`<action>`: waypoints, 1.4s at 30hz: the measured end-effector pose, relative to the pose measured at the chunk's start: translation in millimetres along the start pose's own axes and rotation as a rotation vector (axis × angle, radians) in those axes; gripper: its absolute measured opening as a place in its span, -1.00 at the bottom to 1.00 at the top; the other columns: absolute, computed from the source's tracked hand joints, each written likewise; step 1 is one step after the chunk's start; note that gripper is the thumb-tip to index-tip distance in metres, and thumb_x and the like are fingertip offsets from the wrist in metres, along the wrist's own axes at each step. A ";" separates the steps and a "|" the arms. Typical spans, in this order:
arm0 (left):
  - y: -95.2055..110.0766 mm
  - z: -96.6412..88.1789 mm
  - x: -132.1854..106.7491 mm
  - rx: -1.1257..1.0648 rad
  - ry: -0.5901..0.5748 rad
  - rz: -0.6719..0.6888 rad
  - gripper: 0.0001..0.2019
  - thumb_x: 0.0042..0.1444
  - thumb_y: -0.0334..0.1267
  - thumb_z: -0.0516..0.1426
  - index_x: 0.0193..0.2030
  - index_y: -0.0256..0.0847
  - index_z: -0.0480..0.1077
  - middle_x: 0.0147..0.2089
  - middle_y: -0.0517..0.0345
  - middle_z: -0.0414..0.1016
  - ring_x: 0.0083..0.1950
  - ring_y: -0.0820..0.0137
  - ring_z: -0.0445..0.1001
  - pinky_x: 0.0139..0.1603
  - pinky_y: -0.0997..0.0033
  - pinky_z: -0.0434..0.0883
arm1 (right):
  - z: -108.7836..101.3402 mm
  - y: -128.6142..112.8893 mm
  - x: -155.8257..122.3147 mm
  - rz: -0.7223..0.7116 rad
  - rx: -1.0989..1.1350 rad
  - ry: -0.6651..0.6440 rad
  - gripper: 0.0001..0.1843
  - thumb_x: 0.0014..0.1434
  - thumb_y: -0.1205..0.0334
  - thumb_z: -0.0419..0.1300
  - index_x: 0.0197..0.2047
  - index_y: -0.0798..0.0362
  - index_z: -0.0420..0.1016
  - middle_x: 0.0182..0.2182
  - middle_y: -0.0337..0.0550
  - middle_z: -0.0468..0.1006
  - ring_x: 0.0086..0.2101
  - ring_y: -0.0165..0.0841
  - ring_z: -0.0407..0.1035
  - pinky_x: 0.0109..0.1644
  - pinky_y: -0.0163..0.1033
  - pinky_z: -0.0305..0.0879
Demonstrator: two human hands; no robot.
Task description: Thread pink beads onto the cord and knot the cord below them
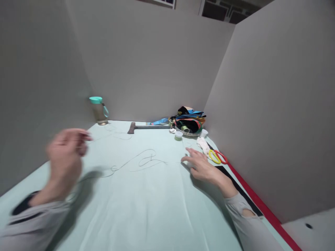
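Observation:
My left hand (65, 153) is raised over the left side of the table, blurred by motion. Its fingers are curled together, and whatever they may hold is too small to make out. A long thin thread (125, 163) lies in loose loops across the cloth between my hands, one part running toward my left forearm. More thin thread (115, 135) lies behind it, near my left fingertips. On the right, my right hand (200, 165) rests low at the cloth with fingers apart, its index fingertip a little right of the thread loops. Nothing shows in it.
Yellow-and-red-handled scissors (215, 157) and a crumpled white cloth (203, 144) lie beyond my right hand. At the back are a hammer-like tool (146, 127), a basket of fabrics (192, 134), a small round container (178, 135) and a bottle (99, 111). Grey panels (157, 69) enclose the table.

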State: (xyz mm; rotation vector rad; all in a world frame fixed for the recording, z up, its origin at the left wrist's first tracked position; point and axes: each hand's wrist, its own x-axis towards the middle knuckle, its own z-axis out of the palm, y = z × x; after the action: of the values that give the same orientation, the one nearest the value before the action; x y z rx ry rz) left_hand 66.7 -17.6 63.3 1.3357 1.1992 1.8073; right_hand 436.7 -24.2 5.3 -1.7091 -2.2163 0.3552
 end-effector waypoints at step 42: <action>-37.3 65.1 -94.0 -0.165 -0.764 -0.696 -0.55 0.18 0.15 0.20 -0.19 -0.27 0.58 -0.60 0.34 0.11 -0.53 0.52 -0.06 -0.48 0.39 -0.14 | 56.5 -94.6 -40.6 -0.519 0.298 0.180 -0.69 0.38 0.39 -0.07 -0.10 0.11 0.51 -0.42 -0.11 0.56 -0.44 -0.38 0.38 -0.33 -0.27 0.25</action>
State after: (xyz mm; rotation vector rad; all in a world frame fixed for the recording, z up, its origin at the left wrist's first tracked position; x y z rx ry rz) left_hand 156.8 -60.9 -3.6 1.1414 0.8886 0.7685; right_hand 339.7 -87.5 -14.3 -0.9344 -2.2337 0.3595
